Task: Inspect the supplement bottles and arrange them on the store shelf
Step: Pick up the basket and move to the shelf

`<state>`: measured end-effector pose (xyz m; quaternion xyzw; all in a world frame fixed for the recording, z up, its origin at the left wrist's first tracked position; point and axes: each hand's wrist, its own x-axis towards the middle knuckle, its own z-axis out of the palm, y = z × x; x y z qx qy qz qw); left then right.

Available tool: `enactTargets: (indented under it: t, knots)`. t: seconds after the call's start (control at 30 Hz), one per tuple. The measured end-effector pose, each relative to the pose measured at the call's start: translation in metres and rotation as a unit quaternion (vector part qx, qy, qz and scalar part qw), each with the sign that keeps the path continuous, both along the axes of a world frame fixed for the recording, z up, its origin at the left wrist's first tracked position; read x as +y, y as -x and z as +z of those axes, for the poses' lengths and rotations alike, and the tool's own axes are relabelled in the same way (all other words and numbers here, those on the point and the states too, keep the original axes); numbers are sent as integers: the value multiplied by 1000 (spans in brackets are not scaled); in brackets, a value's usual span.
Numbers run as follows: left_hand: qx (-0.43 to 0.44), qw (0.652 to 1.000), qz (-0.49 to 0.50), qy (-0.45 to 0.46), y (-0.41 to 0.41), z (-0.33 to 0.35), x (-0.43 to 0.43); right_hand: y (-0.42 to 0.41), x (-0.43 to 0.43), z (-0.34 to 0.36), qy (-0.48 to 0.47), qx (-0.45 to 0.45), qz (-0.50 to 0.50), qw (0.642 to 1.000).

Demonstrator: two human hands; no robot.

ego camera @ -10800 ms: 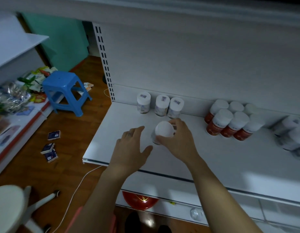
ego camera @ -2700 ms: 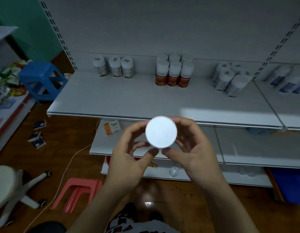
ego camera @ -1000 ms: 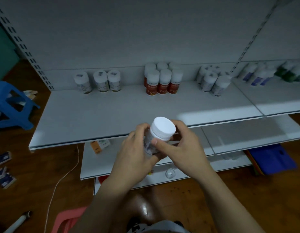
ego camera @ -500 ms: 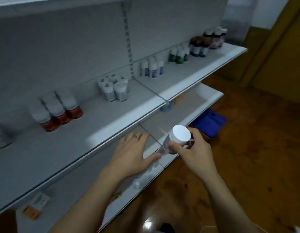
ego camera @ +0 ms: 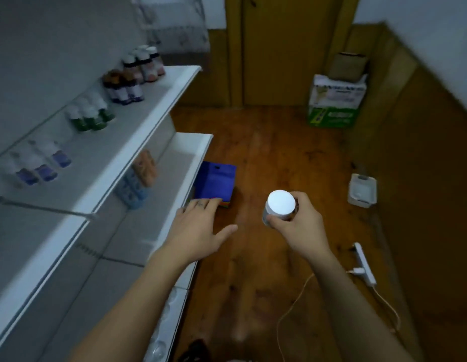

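Bottle (ego camera: 281, 205) label is mostly hidden under its round white lid and the right hand's (ego camera: 303, 228) fingers, unreadable; shelf bottles (ego camera: 90, 118) up-left of the left hand (ego camera: 198, 231) are motion-blurred. Right hand grips the bottle upright, lid facing the camera, over the floor (ego camera: 279, 152). Left hand is near it, fingers spread, holding nothing.

Left hand (ego camera: 198, 228) spread flat; right hand (ego camera: 303, 227), fingers (ego camera: 302, 199) curled, gripping.

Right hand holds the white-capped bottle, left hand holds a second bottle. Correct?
No. The right hand does hold the white-capped bottle, but the left hand holds nothing: the head view shows its fingers spread open.
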<state>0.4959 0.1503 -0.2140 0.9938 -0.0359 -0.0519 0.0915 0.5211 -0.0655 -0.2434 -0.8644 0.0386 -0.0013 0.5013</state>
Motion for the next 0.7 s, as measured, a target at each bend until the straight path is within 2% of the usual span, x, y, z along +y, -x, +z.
enactTargets:
  t: [0.2,0.4,0.7]
  knots:
    - [11,997,-80,11,-90,-18,-33,-43,-42,-7,64,2,-58,996]
    - [17,985,-165,40,-199,-44,-57,-125,-63,-20,127,42,-104,985]
    - [67,958,-279,16,-361,-71,-107,-242,-100,-33,251,123,-176,944]
